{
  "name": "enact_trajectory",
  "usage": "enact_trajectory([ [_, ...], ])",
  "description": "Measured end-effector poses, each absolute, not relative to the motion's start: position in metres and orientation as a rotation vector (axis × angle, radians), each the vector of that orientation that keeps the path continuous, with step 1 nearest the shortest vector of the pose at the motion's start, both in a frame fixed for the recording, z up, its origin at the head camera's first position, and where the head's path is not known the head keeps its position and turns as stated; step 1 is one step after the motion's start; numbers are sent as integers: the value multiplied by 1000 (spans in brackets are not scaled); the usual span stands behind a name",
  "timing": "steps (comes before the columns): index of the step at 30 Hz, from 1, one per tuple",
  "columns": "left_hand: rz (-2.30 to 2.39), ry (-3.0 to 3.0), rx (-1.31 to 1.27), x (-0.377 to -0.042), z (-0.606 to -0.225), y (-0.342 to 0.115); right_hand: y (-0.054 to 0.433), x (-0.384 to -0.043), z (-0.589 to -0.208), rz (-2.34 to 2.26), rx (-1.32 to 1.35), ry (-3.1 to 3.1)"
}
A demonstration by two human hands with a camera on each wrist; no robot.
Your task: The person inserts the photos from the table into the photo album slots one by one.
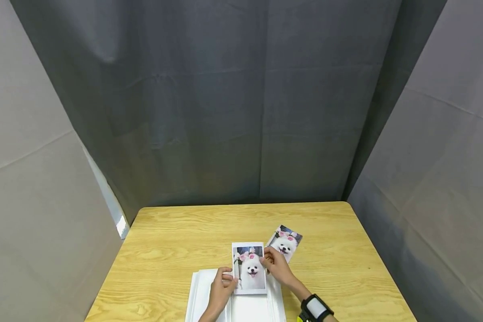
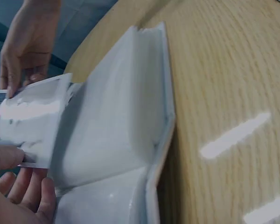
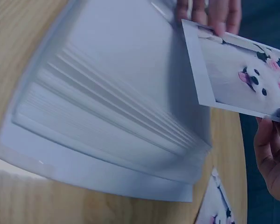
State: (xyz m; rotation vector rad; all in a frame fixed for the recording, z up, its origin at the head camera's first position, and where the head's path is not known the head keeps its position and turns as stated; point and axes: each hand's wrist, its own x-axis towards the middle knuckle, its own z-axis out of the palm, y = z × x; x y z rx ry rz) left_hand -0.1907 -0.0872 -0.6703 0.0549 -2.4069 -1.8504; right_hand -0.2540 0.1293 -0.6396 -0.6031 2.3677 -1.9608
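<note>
A white-bordered photo (image 1: 252,270) of a fluffy white dog with pink flowers is held up between both hands. My left hand (image 1: 220,288) pinches its left edge, thumb on the front. On the opposite edge, my right hand (image 1: 278,267) pinches it between thumb and fingers. Beneath it lies an open white photo album (image 1: 249,311), its clear-sleeved pages (image 3: 107,112) fanned in the right wrist view. The photo's lower end overlaps the album pages in the head view. Past the right hand, a second dog photo (image 1: 286,241) lies tilted on the table, partly covered by that hand.
The album rests on a light wood table (image 1: 177,237) near its front side. Dark grey cloth (image 1: 209,112) hangs behind the table, with pale cloth panels (image 1: 36,179) at both sides. A black wrist strap (image 1: 315,307) is on the right wrist.
</note>
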Motion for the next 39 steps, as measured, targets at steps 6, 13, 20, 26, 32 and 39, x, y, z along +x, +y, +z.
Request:
enact_trajectory([
  [6, -1519, -2574, -83, -187, -682, -86, 133, -270, -622, -2078, -538, 2434],
  [13, -820, -2704, -619, -191, -688, -80, 130, -274, -599, -2178, -508, 2423],
  [20, -308, -2683, -1041, -204, -686, -84, 122, -276, -613, -2118, -420, 2450],
  [26, -210, -2686, -1102, -203, -692, -86, 116, -292, -650, -2066, -370, 2475],
  [32, -212, -2615, -1087, -202, -698, -87, 114, -302, -656, -2007, -298, 2573],
  [39, -260, -2538, -1072, -198, -700, -87, 112, -302, -669, -1973, -256, 2593],
])
